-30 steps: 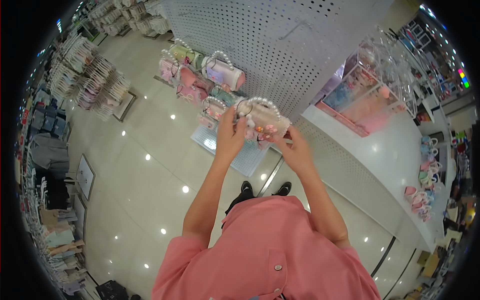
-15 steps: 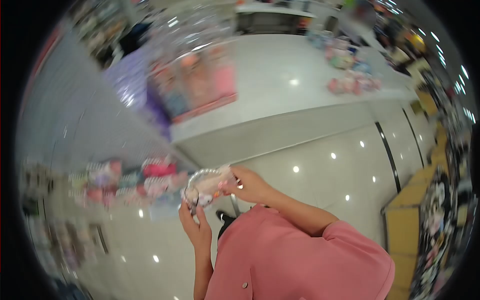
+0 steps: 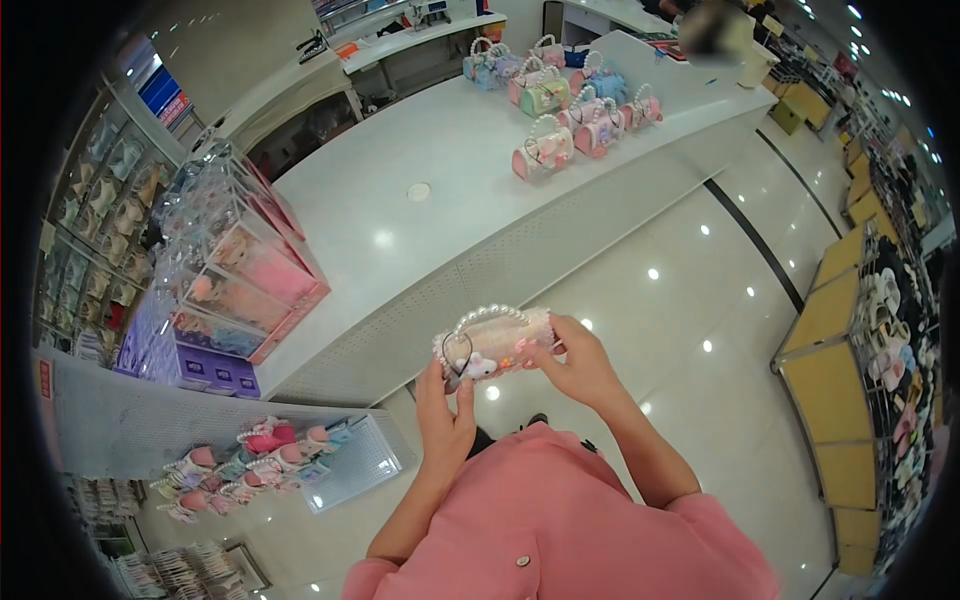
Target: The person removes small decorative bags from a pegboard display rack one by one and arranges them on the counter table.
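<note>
Between my two hands is a small pink handbag [image 3: 500, 345] with a pearl-bead handle and a white animal figure and small flowers on its front. A dark thin loop hangs at its left end. My left hand [image 3: 444, 410] grips that left end, thumb in front. At the right end, my right hand [image 3: 580, 368] holds the bag with fingers closed around it. The bag is held level in front of my body, above the floor. Similar small handbags [image 3: 545, 150] with pearl handles stand in a group on the white counter [image 3: 400, 225].
Boxed dolls [image 3: 245, 285] in clear packaging stand at the counter's left end beside purple boxes [image 3: 200, 365]. More pearl-handled bags [image 3: 260, 465] hang on a rack at lower left, near a clear tray [image 3: 355, 465]. Shoe shelves [image 3: 885, 370] line the right. A person [image 3: 715, 35] is behind the counter.
My view has turned left and become sharper, so the counter bags show more fully. Both hands still hold the pink handbag, now further right in view and more level.
</note>
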`<action>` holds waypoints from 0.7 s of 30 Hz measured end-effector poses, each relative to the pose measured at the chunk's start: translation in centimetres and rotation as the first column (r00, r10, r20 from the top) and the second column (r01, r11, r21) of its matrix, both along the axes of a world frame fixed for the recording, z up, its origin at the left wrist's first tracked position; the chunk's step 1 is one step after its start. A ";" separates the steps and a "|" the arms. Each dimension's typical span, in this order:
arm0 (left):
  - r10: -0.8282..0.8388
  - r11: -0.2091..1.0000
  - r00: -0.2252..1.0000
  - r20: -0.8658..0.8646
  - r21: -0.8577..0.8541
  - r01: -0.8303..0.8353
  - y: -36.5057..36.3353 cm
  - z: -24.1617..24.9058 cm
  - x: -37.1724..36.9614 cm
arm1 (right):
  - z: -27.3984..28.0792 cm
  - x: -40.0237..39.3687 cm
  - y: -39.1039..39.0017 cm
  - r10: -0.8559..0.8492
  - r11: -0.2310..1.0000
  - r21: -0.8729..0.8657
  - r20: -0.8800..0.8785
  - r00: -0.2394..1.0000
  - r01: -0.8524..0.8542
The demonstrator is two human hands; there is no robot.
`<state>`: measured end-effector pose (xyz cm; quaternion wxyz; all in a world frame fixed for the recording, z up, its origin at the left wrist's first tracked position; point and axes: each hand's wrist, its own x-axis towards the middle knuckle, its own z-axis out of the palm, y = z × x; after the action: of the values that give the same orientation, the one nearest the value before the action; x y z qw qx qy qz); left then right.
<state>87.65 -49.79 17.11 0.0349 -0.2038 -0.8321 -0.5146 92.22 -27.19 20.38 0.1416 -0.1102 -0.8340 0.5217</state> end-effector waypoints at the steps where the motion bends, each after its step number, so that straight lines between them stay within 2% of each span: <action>1: -0.005 1.000 1.000 -0.005 0.019 0.005 1.7 1.0 -0.1 | 0.3 0.0 1.2 -0.008 1.000 0.017 -0.019 1.000 0.008; 7: -0.004 0.999 0.994 -0.108 0.052 0.010 8.1 1.2 -5.5 | 3.5 -4.3 7.1 -0.042 0.997 0.060 -0.127 0.991 0.050; 10: -0.022 0.992 0.997 -0.068 0.126 0.030 11.3 1.3 -9.3 | 5.2 -8.1 10.3 -0.008 0.990 0.138 -0.173 0.985 0.032; 12: 0.002 0.981 0.993 -0.117 0.191 0.021 13.9 1.2 -12.6 | 6.3 -11.4 12.7 0.018 0.983 0.180 -0.224 0.974 0.023; 15: 0.061 0.959 0.981 -0.183 0.284 -0.007 18.1 2.5 -18.5 | 7.7 -17.2 16.5 0.047 0.949 0.316 -0.152 0.987 0.003; 16: 0.082 0.950 0.976 -0.203 0.311 -0.015 19.5 3.1 -20.7 | 8.2 -19.5 17.6 0.069 0.946 0.325 -0.208 0.976 0.002; 18: 0.110 0.937 0.974 -0.199 0.346 -0.035 21.8 3.6 -24.9 | 9.3 -24.3 19.7 0.111 0.942 0.335 -0.311 0.944 -0.001; 21: 0.147 0.907 0.977 -0.155 0.416 -0.070 25.3 4.3 -31.0 | 9.3 -31.7 23.5 0.113 0.940 0.342 -0.270 0.956 -0.014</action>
<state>56.69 -24.52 21.42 0.1814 -0.1914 -0.7097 -0.6533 60.55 -3.65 29.66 0.2602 0.0193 -0.8846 0.3864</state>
